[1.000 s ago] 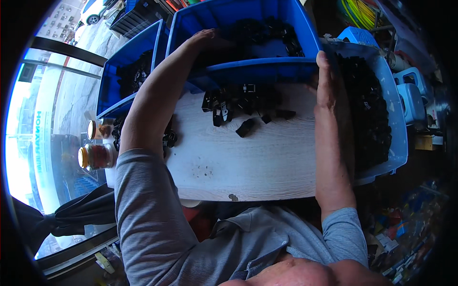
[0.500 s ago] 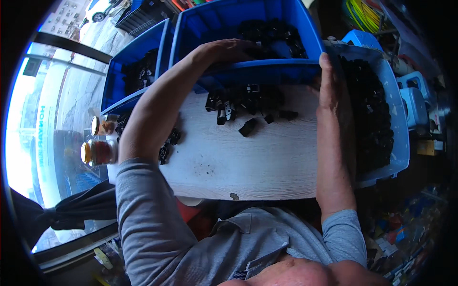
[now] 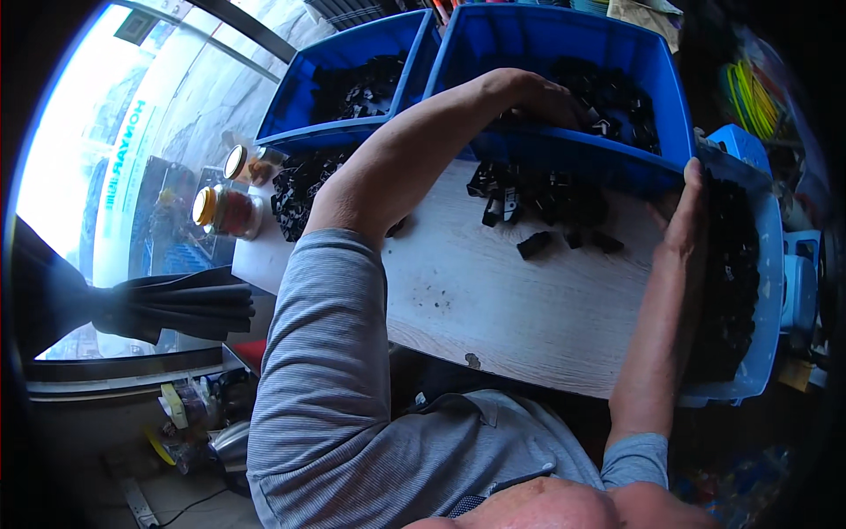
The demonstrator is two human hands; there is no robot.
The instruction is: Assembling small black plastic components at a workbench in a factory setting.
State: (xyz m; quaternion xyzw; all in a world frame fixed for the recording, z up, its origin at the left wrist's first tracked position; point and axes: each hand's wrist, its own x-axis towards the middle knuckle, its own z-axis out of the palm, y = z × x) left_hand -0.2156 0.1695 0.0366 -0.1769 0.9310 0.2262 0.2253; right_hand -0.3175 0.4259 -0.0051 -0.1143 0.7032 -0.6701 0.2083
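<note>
Heap of small black plastic parts [image 3: 608, 84] in large blue bin [image 3: 529, 35], left hand [image 3: 548, 99] now at its edge

We look down on a person's two bare hands at a pale wood-grain table [image 3: 529, 309]. Over the last second, the left hand has travelled rightward inside the bin, from its left side to the heap. We take this to mean that the handling has shifted to the parts themselves. Our whole view has also swung, so the bins and table sit farther right.

The left hand's fingers bend downward, their tips lost among dark pieces; we cannot tell how far apart they are or whether they have hold of anything. The right hand [image 3: 683, 216] has stayed at the bin's near right corner, one digit pointing up, the others curled and shadowed; we cannot tell whether it grips the wall or only steadies it.

On the table, just in front of the bin, a loose cluster of black pieces [image 3: 564, 198] lies as it did, a few strays on our side. More parts lie in a smaller blue bin [image 3: 366, 46] at left and a translucent tub [image 3: 768, 291] at right.
</note>
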